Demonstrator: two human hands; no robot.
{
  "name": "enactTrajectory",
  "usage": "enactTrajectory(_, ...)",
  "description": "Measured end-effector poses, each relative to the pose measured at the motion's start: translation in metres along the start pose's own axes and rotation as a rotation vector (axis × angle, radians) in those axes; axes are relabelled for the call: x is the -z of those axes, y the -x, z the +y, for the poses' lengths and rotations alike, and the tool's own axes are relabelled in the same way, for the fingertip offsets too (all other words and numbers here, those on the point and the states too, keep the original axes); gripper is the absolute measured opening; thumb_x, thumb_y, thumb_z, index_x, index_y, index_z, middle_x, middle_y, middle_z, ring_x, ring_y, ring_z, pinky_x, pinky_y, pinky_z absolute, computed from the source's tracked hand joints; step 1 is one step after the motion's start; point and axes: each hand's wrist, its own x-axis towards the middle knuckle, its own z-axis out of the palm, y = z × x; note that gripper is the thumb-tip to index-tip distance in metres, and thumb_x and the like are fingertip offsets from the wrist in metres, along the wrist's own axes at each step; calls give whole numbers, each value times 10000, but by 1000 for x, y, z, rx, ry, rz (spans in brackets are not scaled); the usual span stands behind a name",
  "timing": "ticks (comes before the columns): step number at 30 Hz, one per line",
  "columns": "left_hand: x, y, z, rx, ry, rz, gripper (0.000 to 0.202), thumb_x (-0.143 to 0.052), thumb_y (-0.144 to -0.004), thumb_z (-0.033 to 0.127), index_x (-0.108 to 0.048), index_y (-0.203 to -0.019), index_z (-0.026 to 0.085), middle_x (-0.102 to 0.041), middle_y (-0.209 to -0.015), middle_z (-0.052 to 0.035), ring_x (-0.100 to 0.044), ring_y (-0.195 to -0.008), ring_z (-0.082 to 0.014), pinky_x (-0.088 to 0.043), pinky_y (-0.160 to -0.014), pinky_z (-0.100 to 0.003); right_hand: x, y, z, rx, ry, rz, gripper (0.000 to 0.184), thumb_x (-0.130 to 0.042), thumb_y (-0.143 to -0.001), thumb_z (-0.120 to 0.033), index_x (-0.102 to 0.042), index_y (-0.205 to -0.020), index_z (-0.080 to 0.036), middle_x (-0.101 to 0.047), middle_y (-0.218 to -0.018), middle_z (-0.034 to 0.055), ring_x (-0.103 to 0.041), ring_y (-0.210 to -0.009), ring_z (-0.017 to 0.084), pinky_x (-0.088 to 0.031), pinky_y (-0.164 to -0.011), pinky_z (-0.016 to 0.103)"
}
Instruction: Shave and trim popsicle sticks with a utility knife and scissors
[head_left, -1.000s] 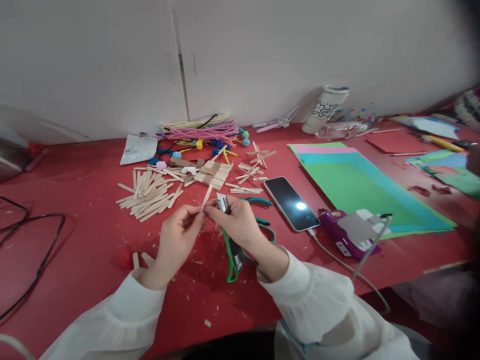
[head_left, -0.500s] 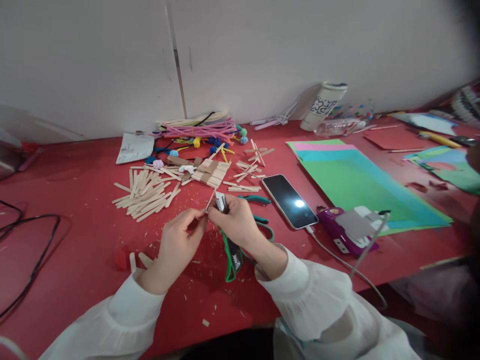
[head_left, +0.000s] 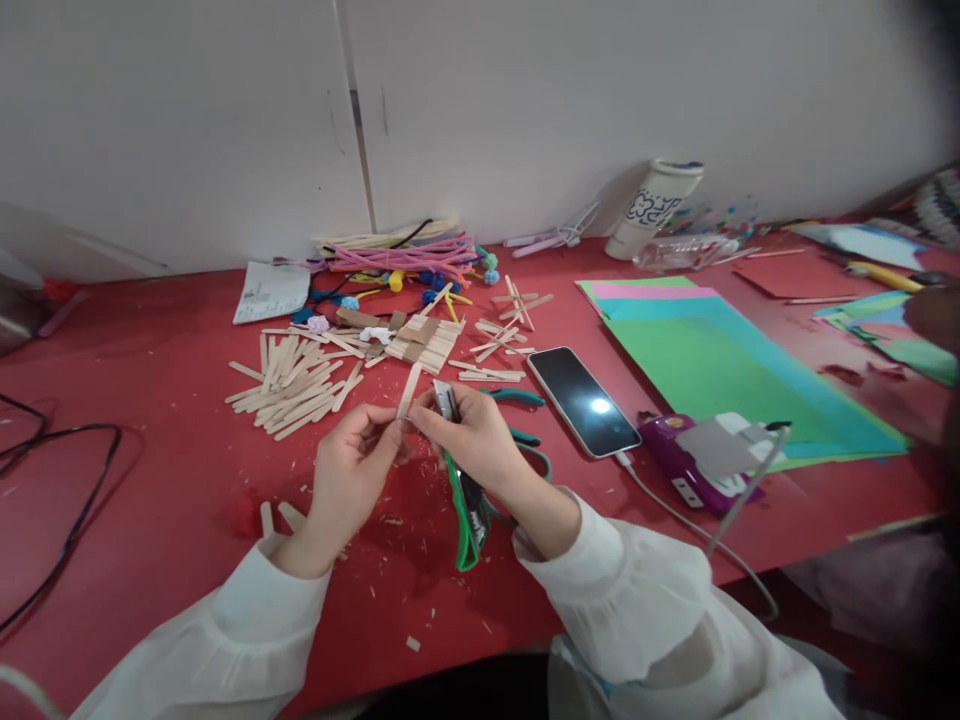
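My left hand point(head_left: 351, 480) pinches the lower end of a short wooden craft stick point(head_left: 409, 389), which points up and away from me. My right hand point(head_left: 472, 440) is closed round a green utility knife point(head_left: 463, 500); its metal blade point(head_left: 444, 400) rises beside the stick, and the thumb and forefinger touch the stick too. Both hands hover just above the red table point(head_left: 150, 480), over scattered wood shavings point(head_left: 397, 520). A pile of loose craft sticks point(head_left: 289, 385) lies just beyond my left hand.
A glued panel of sticks point(head_left: 424, 342), pink pipe cleaners point(head_left: 405, 255), teal-handled pliers point(head_left: 517, 400), a phone point(head_left: 583, 400) on a cable, a purple stapler point(head_left: 690, 465), coloured paper sheets point(head_left: 720, 370), a patterned cup point(head_left: 652, 205) and a black cable point(head_left: 60, 500) lie around.
The stick, tilted lower half a second ago, stands up higher now between my fingers. Both hands stay at the same spot; the view shifted slightly.
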Motion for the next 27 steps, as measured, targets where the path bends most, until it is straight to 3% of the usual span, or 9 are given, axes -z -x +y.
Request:
enactTrajectory(4, -1, 3, 1, -12, 6, -11, 217, -666, -763, 403, -628, -775, 189, -680, -669, 4, -637, -564, -138, -543, -575, -247, -1, 0, -1, -29, 17, -31, 249, -641, -740, -339, -487, -601, -200, -475, -450, -77, -402, -421, 70, -317, -416, 196)
enactTrajectory(13, 0, 1, 3, 22, 13, -39, 139, -708, -723, 321, -667, -728, 189, -688, -685, 5, -614, -638, -141, -472, -611, -233, 0, 2, -2, -74, -60, -67, 127, -555, -708, -244, -461, -629, -210, -464, -439, -105, -422, -356, 70, -346, -397, 201)
enactTrajectory(17, 0, -3, 0, 76, 103, -4, 181, -718, -704, 334, -621, -734, 185, -632, -603, 26, -557, -534, -121, -446, -540, -227, 1, 1, 0, -34, -27, -64, 156, -571, -743, -318, -492, -671, -205, -468, -442, -101, -413, -371, 72, -344, -412, 205)
enactTrajectory(23, -1, -7, -3, 115, 281, 95, 231, -736, -661, 344, -572, -699, 186, -582, -664, 42, -533, -634, -98, -444, -647, -213, -2, 2, 4, -8, 115, -114, 192, -636, -720, -350, -575, -769, -175, -474, -522, -90, -422, -450, 71, -330, -443, 201)
enactTrajectory(27, -1, -9, -2, 149, 368, 80, 266, -742, -635, 361, -546, -660, 184, -567, -643, 40, -522, -608, -98, -451, -631, -226, -5, 4, 4, -34, 112, -175, 152, -624, -737, -318, -558, -718, -182, -467, -479, -94, -413, -421, 70, -311, -418, 194)
